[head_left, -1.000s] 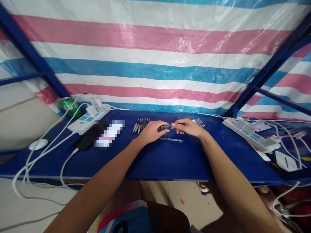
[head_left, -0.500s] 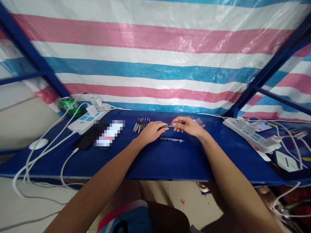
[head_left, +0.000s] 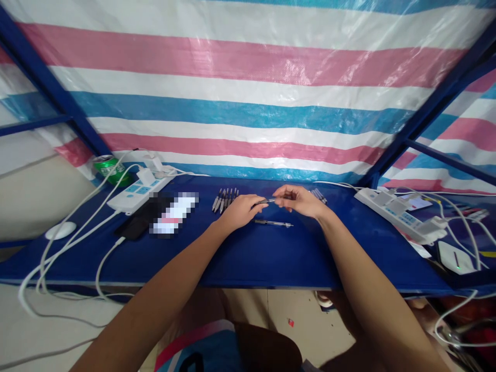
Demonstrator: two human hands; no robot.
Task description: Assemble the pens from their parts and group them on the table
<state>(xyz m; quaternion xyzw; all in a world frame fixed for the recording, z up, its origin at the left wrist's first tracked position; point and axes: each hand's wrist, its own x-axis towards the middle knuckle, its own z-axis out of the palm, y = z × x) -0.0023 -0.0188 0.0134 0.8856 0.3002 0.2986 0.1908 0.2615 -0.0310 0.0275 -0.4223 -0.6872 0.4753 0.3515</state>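
Between my two hands a dark, slim pen is held level above the blue desk. My left hand is closed round its dark end. My right hand pinches the other end, where a slim, see-through or silvery part shows; the fingers partly hide it. Below the hands a thin pen part, like a refill in a clear tube, lies on the desk. Several grey and black pens lie in a row beyond my left hand. Several clear pen parts, perhaps caps, lie just past my right wrist.
At left are a power strip, a green can, a phone, a white mouse and loose cables. Another power strip and a white device lie at right. Striped sheeting hangs behind.
The right fingers have shifted slightly on the pen's end, with more of a clear part showing between the hands. Both hands stay in nearly the same place.
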